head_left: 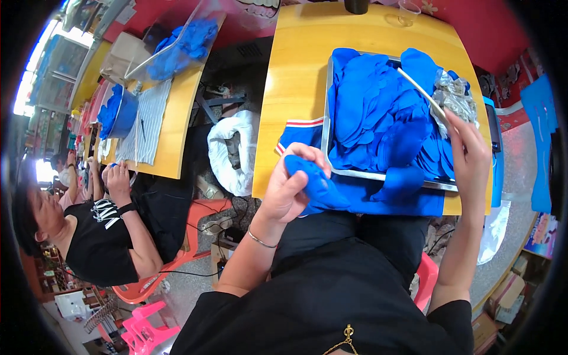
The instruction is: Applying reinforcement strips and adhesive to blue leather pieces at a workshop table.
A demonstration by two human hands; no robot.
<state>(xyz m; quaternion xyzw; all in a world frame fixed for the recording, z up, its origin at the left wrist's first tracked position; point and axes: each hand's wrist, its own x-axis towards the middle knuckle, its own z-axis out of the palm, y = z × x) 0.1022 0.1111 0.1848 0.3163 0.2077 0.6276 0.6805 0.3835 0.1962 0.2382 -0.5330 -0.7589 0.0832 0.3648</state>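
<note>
My left hand (288, 184) is closed around a small blue fabric piece (322, 188), rounded at one end, in front of the tray's near left corner. In my right hand (468, 142) is a thin pale stick (421, 90), gripped near its lower end and slanting up to the left over the tray's right side. The stick and the fabric piece are well apart. A metal tray (326, 127) holds a heap of similar blue fabric pieces (370, 97). Beside my right hand, a crumpled clear plastic bag (455, 97) lies on the heap; its contents are unclear.
Blue cloth with a red-and-white striped edge (302, 123) lies under the tray on the yellow table (296, 65). A dark cup (357, 6) and a clear cup (408, 13) stand at the far edge. To the left, a white sack (232, 154) is on the floor; a co-worker (106, 231) sits at another table.
</note>
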